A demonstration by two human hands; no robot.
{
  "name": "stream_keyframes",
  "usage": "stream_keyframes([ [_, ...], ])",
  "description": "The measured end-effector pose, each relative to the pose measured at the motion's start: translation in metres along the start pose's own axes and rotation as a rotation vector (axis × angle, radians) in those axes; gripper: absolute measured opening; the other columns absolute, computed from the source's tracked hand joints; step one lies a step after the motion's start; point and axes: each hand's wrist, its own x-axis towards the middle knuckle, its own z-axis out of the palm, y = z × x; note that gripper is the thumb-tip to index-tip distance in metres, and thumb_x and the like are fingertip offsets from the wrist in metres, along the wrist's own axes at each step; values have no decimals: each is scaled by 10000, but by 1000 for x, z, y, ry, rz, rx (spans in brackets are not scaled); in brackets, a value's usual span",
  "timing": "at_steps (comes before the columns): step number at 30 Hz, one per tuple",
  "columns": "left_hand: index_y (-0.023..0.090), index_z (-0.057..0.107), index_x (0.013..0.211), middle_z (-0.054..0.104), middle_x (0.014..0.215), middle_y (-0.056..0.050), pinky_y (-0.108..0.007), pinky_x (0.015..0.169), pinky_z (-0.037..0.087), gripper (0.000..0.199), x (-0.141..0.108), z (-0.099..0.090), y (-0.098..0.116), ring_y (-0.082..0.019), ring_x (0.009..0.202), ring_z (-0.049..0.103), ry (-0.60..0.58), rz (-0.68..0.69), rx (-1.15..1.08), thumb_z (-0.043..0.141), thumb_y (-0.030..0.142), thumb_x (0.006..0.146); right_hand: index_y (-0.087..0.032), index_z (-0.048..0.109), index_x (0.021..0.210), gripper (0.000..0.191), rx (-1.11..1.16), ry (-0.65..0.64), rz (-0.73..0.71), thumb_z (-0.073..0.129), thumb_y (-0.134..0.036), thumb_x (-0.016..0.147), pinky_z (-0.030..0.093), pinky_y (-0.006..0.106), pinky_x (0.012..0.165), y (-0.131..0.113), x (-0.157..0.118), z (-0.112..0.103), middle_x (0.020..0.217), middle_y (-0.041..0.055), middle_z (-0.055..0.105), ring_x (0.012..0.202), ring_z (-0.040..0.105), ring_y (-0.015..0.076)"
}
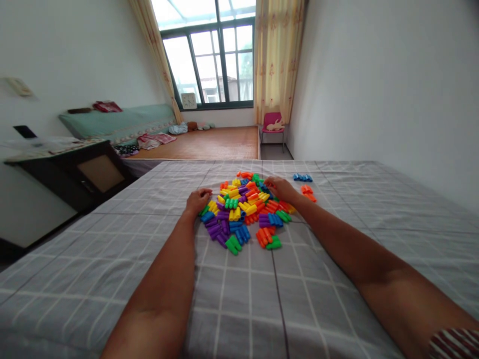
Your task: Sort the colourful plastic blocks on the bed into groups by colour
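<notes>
A heap of plastic pieces (239, 204) in orange, yellow, green, blue and purple lies on a grey checked cloth (247, 299). At the heap's left edge rests my left hand (199, 200), fingers bent toward the pieces; whether it holds one is hard to see. My right hand (279, 188) reaches over the upper right of the heap, its fingers curled at green and blue pieces, and its grip is unclear. Right of this hand, apart from the heap, are blue pieces (302, 177) and orange pieces (308, 193).
Beyond the cloth is a bed with a brown mat (217, 142) and a green headboard (123, 122). A dark cabinet (90, 174) stands at the left. A pink chair (272, 119) holds a soft toy near the curtain (279, 60).
</notes>
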Motion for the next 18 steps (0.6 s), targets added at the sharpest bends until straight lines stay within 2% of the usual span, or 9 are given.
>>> stream_keyframes([
  [4, 192, 708, 1004, 751, 939, -39, -261, 749, 519, 322, 0, 1, -1, -188, 888, 684, 8, 1, 8, 504, 236, 759, -152, 640, 1093, 286, 41, 104, 56, 497, -147, 846, 447, 336, 914, 4, 1, 0, 1089, 100, 671, 933, 613, 192],
  [7, 206, 711, 1008, 752, 937, -28, -253, 743, 520, 323, 1, 2, -2, -183, 886, 682, 15, 2, 27, 509, 247, 760, -182, 635, 1147, 303, 7, 38, -45, 513, -203, 871, 399, 369, 987, 0, 7, 7, 1176, 95, 656, 1046, 585, 206],
  [10, 213, 712, 1013, 752, 935, -24, -253, 735, 520, 323, 1, 1, -2, -183, 872, 682, 19, 1, 36, 514, 256, 761, -195, 672, 1063, 248, -32, -56, -96, 553, -199, 846, 389, 372, 992, -8, 11, 17, 1133, 87, 676, 1068, 583, 210],
  [14, 210, 716, 1004, 753, 919, -25, -254, 729, 520, 327, 1, 0, -1, -187, 858, 683, 9, -3, 24, 509, 254, 755, -180, 682, 938, 190, 12, 9, 43, 581, -159, 779, 460, 336, 877, -5, 16, 13, 963, 71, 707, 920, 631, 202],
  [16, 209, 714, 1006, 753, 917, -25, -255, 724, 518, 331, 0, 0, -1, -191, 874, 680, 8, -1, 24, 507, 255, 752, -183, 668, 930, 176, 118, 111, 154, 576, -188, 780, 488, 319, 817, 13, 16, -1, 934, 58, 708, 859, 643, 187],
  [18, 208, 712, 1011, 753, 917, -28, -259, 723, 516, 335, 1, 0, -2, -197, 893, 678, 11, 3, 26, 507, 258, 752, -177, 646, 968, 206, 242, 269, 309, 572, -255, 792, 506, 315, 776, 43, 12, -22, 948, 61, 706, 829, 650, 178],
])
